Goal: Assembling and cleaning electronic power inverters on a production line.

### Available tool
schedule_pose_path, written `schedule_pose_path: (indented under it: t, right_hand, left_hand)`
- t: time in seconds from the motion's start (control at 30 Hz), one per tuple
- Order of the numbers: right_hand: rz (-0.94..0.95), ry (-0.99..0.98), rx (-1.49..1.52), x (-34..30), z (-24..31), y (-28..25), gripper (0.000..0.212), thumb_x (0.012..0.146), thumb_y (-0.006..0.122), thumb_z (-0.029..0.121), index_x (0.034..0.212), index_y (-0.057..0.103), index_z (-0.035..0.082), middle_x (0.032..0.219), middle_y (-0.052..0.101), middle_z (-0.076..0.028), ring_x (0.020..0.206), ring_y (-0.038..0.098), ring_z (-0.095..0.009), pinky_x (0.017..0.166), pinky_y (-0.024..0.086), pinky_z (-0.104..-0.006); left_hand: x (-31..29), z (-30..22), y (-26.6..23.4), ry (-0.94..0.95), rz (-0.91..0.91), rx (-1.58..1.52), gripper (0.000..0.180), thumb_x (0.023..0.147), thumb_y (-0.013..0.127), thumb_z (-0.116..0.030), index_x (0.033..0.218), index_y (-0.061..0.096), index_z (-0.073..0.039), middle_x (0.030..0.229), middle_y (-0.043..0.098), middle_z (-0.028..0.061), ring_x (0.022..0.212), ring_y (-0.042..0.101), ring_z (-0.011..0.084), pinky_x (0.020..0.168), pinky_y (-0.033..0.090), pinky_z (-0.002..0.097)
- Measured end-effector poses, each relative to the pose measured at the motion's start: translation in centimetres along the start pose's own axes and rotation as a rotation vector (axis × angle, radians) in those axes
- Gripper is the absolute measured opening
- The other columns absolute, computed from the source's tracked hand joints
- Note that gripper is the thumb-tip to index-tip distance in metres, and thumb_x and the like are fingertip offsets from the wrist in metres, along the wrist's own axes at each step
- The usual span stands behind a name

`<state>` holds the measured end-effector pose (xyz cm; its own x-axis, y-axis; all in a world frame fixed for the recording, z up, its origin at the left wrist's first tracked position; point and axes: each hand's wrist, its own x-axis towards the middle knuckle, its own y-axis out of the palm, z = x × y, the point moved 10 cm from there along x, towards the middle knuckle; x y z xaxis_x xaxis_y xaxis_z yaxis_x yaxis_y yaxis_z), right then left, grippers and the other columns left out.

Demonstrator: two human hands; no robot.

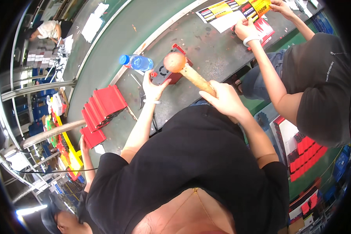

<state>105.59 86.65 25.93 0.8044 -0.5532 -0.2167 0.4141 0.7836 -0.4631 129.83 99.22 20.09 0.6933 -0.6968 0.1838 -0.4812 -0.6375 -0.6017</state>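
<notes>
My right hand (227,100) is closed around the wooden handle of a mallet (195,80). The mallet's rounded orange-brown head hangs over a black and red box-shaped device (161,75) and hides part of it; whether they touch I cannot tell. My left hand (153,89) grips the device at its near end, thumb on one side and fingers on the other. Dark round slots, like vents, mark the device's end face. Just beyond my left hand, a clear plastic bottle with a blue cap (138,62) lies on the bench.
Red ribbed housings (105,104) stand grouped to my left on the dark workbench (218,50), where another person's hand touches one. At right, a co-worker holds a yellow and black printed sheet (238,9) above a red box (264,31). A green conveyor belt (121,35) runs behind.
</notes>
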Motion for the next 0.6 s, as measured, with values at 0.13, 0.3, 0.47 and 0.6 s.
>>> schedule_pose_path:
  t: [0.13,0.3,0.47,0.6]
  right_hand:
    - [0.026,-0.095,-0.028,0.9,2.9,0.6,0.034,0.083,0.061,0.031,0.094,0.056,0.000,0.072,0.059,-0.021,0.071,0.061,-0.037,0.063,0.046,-0.0407]
    - [0.007,-0.187,-0.079,1.6,4.3,1.0,0.036,0.084,0.059,0.034,0.090,0.052,0.000,0.070,0.059,-0.021,0.070,0.061,-0.038,0.063,0.047,-0.0437]
    - [0.089,-0.119,-0.259,2.7,1.5,2.8,0.039,0.086,0.055,0.039,0.087,0.052,0.001,0.071,0.061,-0.019,0.068,0.062,-0.037,0.064,0.049,-0.0449]
    - [0.093,-0.133,-0.273,2.5,2.0,3.1,0.038,0.087,0.055,0.039,0.086,0.051,0.001,0.070,0.060,-0.019,0.068,0.061,-0.037,0.063,0.047,-0.0451]
  left_hand:
    - [0.1,-1.8,-0.3,0.054,-0.020,-0.015,0.065,0.053,0.087,-0.021,0.105,0.053,-0.002,0.091,0.057,0.0068,0.086,0.054,0.0176,0.079,0.045,0.0305]
    - [0.2,-3.4,-0.7,0.114,-0.070,-0.107,0.058,0.054,0.087,-0.020,0.099,0.055,-0.003,0.087,0.056,0.0050,0.081,0.053,0.0149,0.075,0.045,0.0291]
    - [0.1,-2.7,-0.3,0.108,-0.033,-0.036,0.065,0.054,0.087,-0.019,0.107,0.055,-0.002,0.095,0.059,0.0072,0.083,0.055,0.0167,0.078,0.045,0.0297]
    - [0.0,-3.6,-0.4,0.106,-0.051,-0.094,0.071,0.053,0.087,-0.020,0.113,0.053,-0.001,0.103,0.061,0.0109,0.095,0.059,0.0192,0.086,0.046,0.0314]
